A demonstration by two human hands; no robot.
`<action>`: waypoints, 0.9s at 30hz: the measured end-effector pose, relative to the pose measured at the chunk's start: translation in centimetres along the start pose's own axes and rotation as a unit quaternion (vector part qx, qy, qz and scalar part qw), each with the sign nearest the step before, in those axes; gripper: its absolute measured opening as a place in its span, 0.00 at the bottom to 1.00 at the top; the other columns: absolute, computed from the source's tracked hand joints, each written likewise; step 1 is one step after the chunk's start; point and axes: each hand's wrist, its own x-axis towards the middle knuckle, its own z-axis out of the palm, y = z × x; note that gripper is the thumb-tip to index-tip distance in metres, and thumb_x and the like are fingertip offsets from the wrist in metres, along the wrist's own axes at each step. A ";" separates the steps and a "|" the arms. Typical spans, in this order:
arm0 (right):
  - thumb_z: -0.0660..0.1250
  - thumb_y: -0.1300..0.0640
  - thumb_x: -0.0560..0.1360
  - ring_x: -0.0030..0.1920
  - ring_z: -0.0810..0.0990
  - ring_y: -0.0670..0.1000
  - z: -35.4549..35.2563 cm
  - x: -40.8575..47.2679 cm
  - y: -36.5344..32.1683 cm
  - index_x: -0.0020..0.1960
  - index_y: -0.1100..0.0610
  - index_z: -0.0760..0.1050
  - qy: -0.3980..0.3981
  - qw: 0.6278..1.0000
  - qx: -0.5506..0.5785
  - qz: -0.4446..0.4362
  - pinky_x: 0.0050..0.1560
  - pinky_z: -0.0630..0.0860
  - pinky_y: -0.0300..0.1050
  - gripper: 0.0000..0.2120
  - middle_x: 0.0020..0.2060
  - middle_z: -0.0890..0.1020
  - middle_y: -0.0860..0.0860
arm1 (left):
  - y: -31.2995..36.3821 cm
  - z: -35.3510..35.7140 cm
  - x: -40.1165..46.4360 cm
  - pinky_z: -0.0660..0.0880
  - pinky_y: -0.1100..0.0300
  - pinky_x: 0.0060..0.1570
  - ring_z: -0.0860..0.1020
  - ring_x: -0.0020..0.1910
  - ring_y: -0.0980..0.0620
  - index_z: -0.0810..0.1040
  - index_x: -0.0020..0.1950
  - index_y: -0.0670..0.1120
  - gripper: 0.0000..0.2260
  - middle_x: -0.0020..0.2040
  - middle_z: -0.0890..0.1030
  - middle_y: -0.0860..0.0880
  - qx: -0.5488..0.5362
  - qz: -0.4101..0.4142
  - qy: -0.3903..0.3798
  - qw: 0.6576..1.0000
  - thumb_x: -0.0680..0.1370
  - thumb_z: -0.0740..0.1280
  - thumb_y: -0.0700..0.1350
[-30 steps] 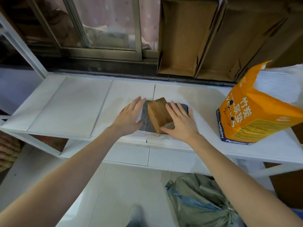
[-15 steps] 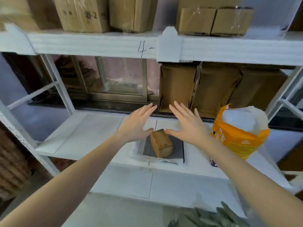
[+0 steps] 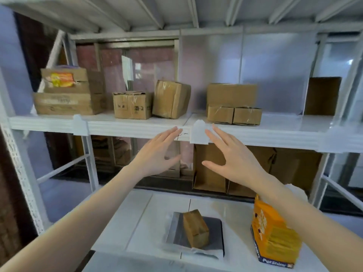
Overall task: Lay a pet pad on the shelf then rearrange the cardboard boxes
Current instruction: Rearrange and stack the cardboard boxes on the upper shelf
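A folded pet pad (image 3: 196,235), dark on top with a white edge, lies on the lower shelf (image 3: 137,218), and 1 small cardboard box (image 3: 195,228) sits on top of it, tilted at an angle to the pad's edges. Just right of the pad stands the orange pet pad bag (image 3: 275,236), open at the top. So the pad seems to be down, though it looks folded rather than spread flat, which may count as unfinished. Both hands are empty: the left hand (image 3: 157,154) and the right hand (image 3: 233,160) are raised above the pad, fingers spread and palms facing each other, level with the front rail of the upper shelf (image 3: 284,132) and holding nothing. On that upper shelf, above the pad, sit the cardboard boxes: a stack of 2 at the far left (image 3: 68,93), a taped box (image 3: 132,105), a leaning box (image 3: 170,99), and a large box on 2 small ones (image 3: 232,105). None of these is being touched. Judging by the raised hands, the rearranging is what remains, and most of it is not yet done.
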 end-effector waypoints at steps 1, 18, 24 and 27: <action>0.61 0.37 0.73 0.76 0.51 0.48 -0.6 0.5 -0.2 0.75 0.43 0.45 0.010 1.000 0.004 -0.003 0.73 0.54 0.48 0.38 0.77 0.47 0.44 | -0.1 -0.9 0.4 0.56 0.52 0.73 0.56 0.75 0.51 0.53 0.77 0.53 0.32 0.78 0.55 0.52 -0.002 0.001 0.008 1.000 0.76 0.64 0.55; 0.63 0.39 0.73 0.76 0.50 0.51 1.1 16.3 -6.5 0.75 0.42 0.42 0.070 0.996 0.013 -0.053 0.69 0.65 0.50 0.40 0.77 0.43 0.45 | -12.8 -7.4 6.6 0.57 0.46 0.73 0.54 0.76 0.47 0.51 0.76 0.55 0.35 0.78 0.54 0.51 0.080 -0.007 0.100 0.992 0.74 0.65 0.59; 0.64 0.39 0.72 0.76 0.48 0.52 4.4 23.4 -9.7 0.76 0.44 0.44 0.079 0.996 0.003 -0.044 0.70 0.61 0.54 0.41 0.77 0.43 0.46 | -20.0 -9.3 9.5 0.55 0.47 0.74 0.55 0.76 0.47 0.52 0.76 0.52 0.36 0.78 0.55 0.49 0.109 0.016 0.109 0.988 0.74 0.66 0.58; 0.65 0.40 0.72 0.76 0.48 0.54 5.6 26.1 -10.7 0.76 0.44 0.44 0.059 0.998 0.000 -0.020 0.69 0.62 0.53 0.42 0.77 0.42 0.46 | -23.0 -9.7 11.1 0.54 0.50 0.73 0.54 0.76 0.46 0.52 0.77 0.52 0.37 0.77 0.56 0.49 0.108 0.027 0.107 0.988 0.74 0.66 0.60</action>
